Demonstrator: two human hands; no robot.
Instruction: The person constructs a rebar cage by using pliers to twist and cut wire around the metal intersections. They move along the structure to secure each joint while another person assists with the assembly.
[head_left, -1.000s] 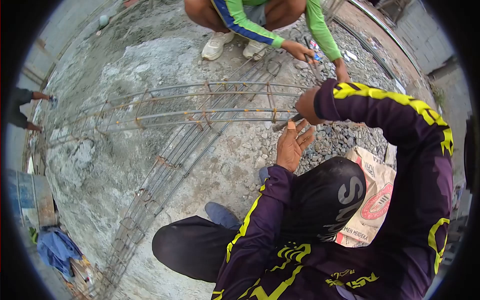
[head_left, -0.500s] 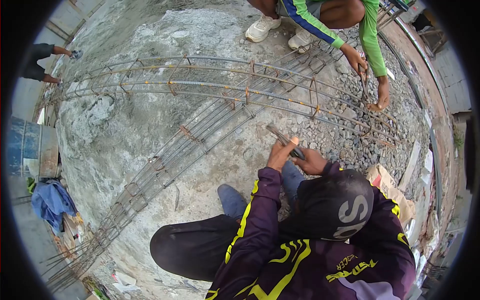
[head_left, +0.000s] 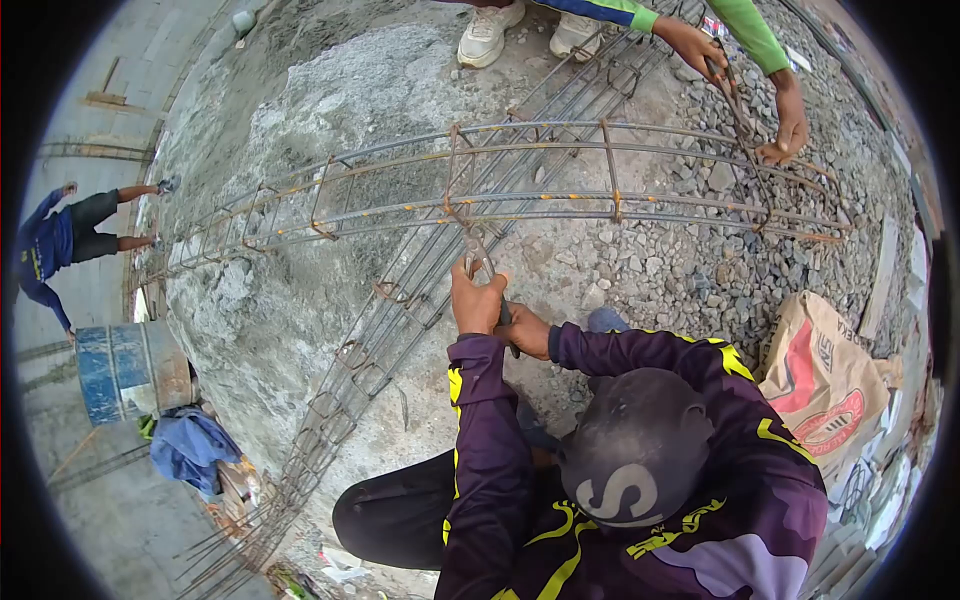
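Observation:
My left hand (head_left: 478,298) is closed around the upper part of a pair of pliers (head_left: 482,256). My right hand (head_left: 526,331) grips the dark handles lower down. The jaws point up at the near bars of a long rebar cage (head_left: 560,205), right by a stirrup that ties its bars together. Beneath it, a second rebar cage (head_left: 385,330) runs diagonally across the concrete ground. At the cage's right end, a co-worker's hand (head_left: 692,48) holds another pair of pliers (head_left: 738,105), and their other hand (head_left: 785,130) touches the bars.
Loose gravel (head_left: 690,270) covers the ground on the right, beside a printed paper sack (head_left: 820,370). A blue drum (head_left: 110,370) lies at left near a blue cloth (head_left: 195,450). Another person (head_left: 75,230) stands at the far left. A pale concrete mound (head_left: 350,110) rises behind the cages.
Both my hands and the pliers have moved left and up to the near bars of the upper cage. The view has shifted, bringing the sack and the person at far left more into sight.

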